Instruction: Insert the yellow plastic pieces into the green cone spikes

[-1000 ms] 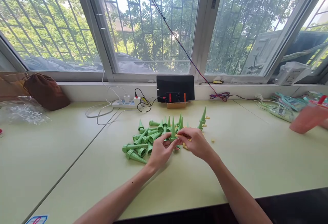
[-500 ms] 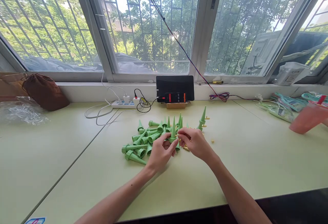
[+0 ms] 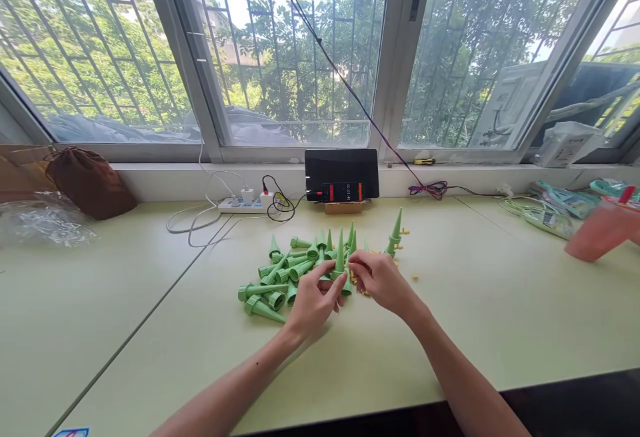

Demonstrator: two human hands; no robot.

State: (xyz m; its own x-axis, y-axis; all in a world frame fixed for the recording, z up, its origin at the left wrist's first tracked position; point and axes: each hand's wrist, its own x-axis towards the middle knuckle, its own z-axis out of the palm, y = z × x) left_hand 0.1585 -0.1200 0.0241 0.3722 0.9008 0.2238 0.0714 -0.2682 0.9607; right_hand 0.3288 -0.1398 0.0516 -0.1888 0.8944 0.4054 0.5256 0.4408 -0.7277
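Observation:
My left hand holds a green plastic watering spike upright, its thumb and fingers round the collar and its point up. Close on its right, my right hand has thumb and forefinger pinched beside the spike's collar. What that pinch holds is too small to make out; small yellow pieces lie partly hidden beneath the hand. Left of and behind my hands lies a heap of green spikes, some on their sides and some standing. Farther right stands a stack of spikes with yellow pegs sticking out sideways.
A phone leans against a dark tablet at the back. Left of it are a power strip with cables and a brown drawstring bag. A red cup stands at the right, near bundled cables.
Both hands stay at nearly the same spot with the spike upright. My right fingers have shifted very slightly at the collar; the view has tilted a little.

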